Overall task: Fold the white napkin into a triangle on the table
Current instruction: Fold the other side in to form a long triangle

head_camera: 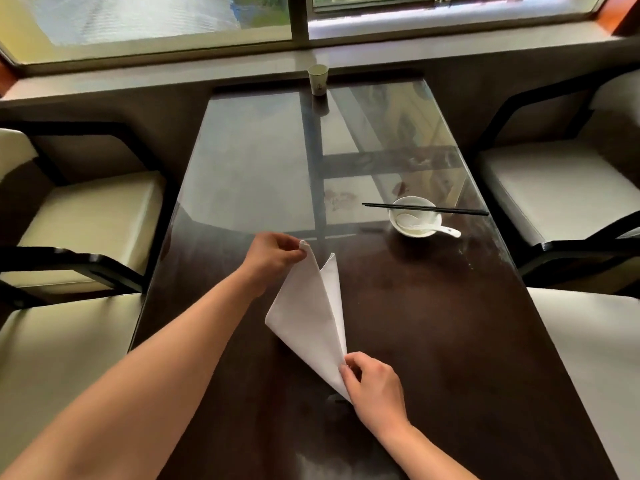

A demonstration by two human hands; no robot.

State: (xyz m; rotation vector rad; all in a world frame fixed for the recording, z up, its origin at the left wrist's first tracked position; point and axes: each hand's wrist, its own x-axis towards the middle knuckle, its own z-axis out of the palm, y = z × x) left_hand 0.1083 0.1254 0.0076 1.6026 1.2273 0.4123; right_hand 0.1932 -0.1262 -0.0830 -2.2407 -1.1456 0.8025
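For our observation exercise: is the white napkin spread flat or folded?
Folded: the white napkin shows two layers, left hand pinching its far corner, right hand its near corner.

No text can be read; the paper cup bears a small dark mark, illegible.

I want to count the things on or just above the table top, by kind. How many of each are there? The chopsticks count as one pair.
napkin: 1
bowl: 1
spoon: 1
chopsticks, pair: 1
cup: 1
Total: 5
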